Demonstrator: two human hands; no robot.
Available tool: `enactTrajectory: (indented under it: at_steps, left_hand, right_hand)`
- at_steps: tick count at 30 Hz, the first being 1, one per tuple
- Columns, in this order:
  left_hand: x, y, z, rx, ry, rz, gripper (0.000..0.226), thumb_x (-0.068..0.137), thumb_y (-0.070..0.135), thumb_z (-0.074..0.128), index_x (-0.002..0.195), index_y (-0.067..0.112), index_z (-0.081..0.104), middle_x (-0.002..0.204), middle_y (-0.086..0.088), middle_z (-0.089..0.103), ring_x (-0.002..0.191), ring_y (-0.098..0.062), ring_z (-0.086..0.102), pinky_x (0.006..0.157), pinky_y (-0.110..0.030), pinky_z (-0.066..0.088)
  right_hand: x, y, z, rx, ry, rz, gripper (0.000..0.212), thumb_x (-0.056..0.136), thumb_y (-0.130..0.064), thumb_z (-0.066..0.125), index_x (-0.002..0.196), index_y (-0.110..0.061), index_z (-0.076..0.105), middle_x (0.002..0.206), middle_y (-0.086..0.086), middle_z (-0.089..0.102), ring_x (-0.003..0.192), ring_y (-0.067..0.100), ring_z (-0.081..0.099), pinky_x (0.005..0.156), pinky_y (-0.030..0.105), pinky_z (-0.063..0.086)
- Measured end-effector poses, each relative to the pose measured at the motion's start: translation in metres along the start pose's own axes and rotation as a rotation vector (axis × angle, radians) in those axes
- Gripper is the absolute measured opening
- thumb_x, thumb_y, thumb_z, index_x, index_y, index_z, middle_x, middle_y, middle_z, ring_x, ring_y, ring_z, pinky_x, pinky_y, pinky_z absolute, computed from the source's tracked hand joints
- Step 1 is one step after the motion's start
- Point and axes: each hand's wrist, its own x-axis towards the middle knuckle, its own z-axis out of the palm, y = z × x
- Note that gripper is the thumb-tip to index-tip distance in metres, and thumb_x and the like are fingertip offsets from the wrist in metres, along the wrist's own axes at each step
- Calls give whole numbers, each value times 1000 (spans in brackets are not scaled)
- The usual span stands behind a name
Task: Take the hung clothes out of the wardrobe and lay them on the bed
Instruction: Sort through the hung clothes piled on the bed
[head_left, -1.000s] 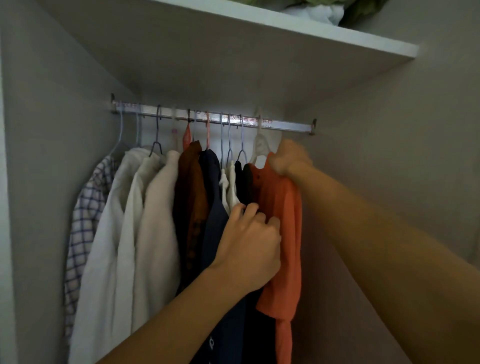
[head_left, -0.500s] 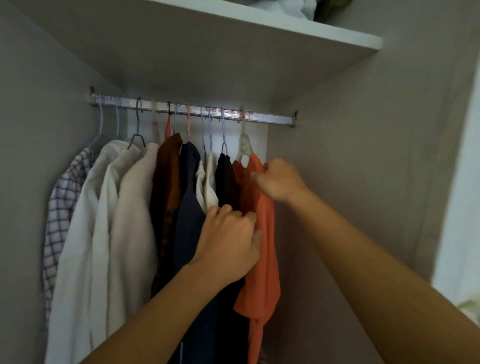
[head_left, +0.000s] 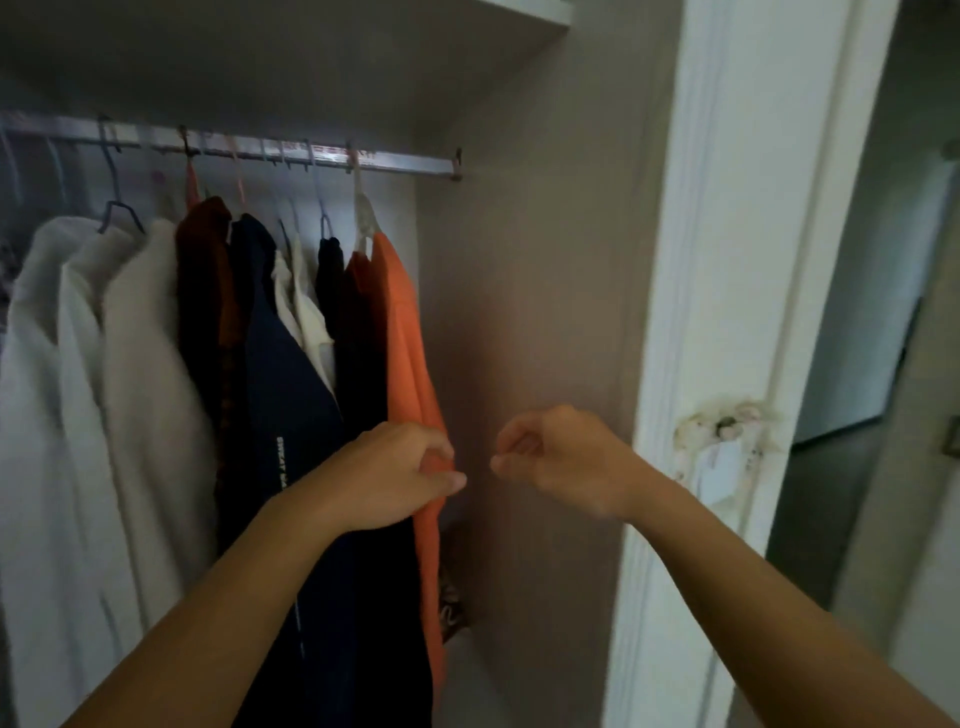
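The long orange fabric shirt (head_left: 410, 364) hangs lengthwise at the right end of the metal wardrobe rail (head_left: 311, 153). The left hand (head_left: 395, 478) seems to pinch its edge low down; the right hand (head_left: 561, 462), just beside it, is curled and holds nothing.

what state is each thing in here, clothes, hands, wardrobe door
orange shirt: on its white hanger, on the rail, last on the right
navy garment: hanging
white garments: hanging
left hand: curled against the orange shirt's edge; an actual grip is unclear
right hand: curled, holding nothing, clear of the clothes
wardrobe door: open
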Motion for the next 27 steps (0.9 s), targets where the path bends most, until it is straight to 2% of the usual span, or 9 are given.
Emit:
enactTrajectory:
  at_steps: [3, 6, 9, 11, 13, 16, 21, 27]
  left_hand:
    - [-24, 13, 19, 17, -28, 32, 47, 84, 60, 61, 122, 32, 61, 107, 12, 63, 95, -4, 61, 88, -31, 52]
    - [-57, 31, 43, 44, -55, 116, 45, 86, 58, 59, 124, 34, 56, 115, 13, 60, 101, -4, 58, 88, -26, 48]
    - [-85, 41, 73, -8, -181, 184, 50, 85, 58, 60, 129, 35, 54, 124, 9, 60, 108, -3, 57, 94, -27, 48]
    - [-99, 49, 91, 9, -274, 213, 56, 85, 58, 60, 135, 34, 50, 131, 8, 57, 114, -5, 55, 97, -28, 47]
    - [-112, 61, 106, 47, -349, 247, 62, 85, 59, 60, 139, 32, 46, 136, 8, 53, 121, -8, 51, 99, -27, 43]
    - [-127, 85, 129, 44, -423, 280, 66, 81, 68, 57, 138, 36, 45, 136, 10, 53, 119, -10, 53, 97, -29, 45]
    - [-164, 153, 166, -37, -538, 394, 60, 84, 60, 61, 138, 40, 42, 141, 11, 49, 123, -13, 52, 99, -33, 47]
    - [-222, 249, 205, -141, -599, 560, 62, 82, 53, 68, 137, 38, 46, 136, 12, 53, 118, -7, 52, 95, -26, 45]
  right_hand:
    - [-51, 12, 7, -78, -63, 39, 17, 85, -37, 67, 98, -26, 67, 95, -11, 69, 88, 4, 65, 83, 28, 54]
    - [-104, 15, 11, -138, -52, 124, 22, 88, -31, 67, 107, -20, 67, 101, -8, 68, 88, 8, 64, 79, 28, 55]
    - [-160, 17, 18, -137, -49, 246, 33, 89, -38, 67, 120, -28, 61, 111, -14, 63, 96, 5, 62, 80, 20, 52]
    - [-197, 19, 23, -176, -56, 335, 39, 88, -44, 67, 124, -32, 57, 117, -15, 60, 99, 6, 61, 85, 24, 53]
    - [-236, 19, 23, -179, -61, 437, 38, 87, -44, 68, 122, -33, 58, 117, -15, 61, 99, 6, 61, 88, 28, 54]
    - [-296, 15, 16, -151, -63, 576, 32, 87, -38, 70, 116, -29, 62, 113, -12, 63, 98, 4, 60, 88, 23, 52]
    - [-404, 11, 5, -198, 47, 829, 45, 83, -41, 73, 124, -30, 58, 123, -12, 60, 107, 6, 57, 94, 29, 50]
    - [-539, -4, -21, -285, 182, 1099, 55, 83, -45, 72, 131, -33, 48, 135, -12, 52, 119, 10, 50, 101, 30, 44]
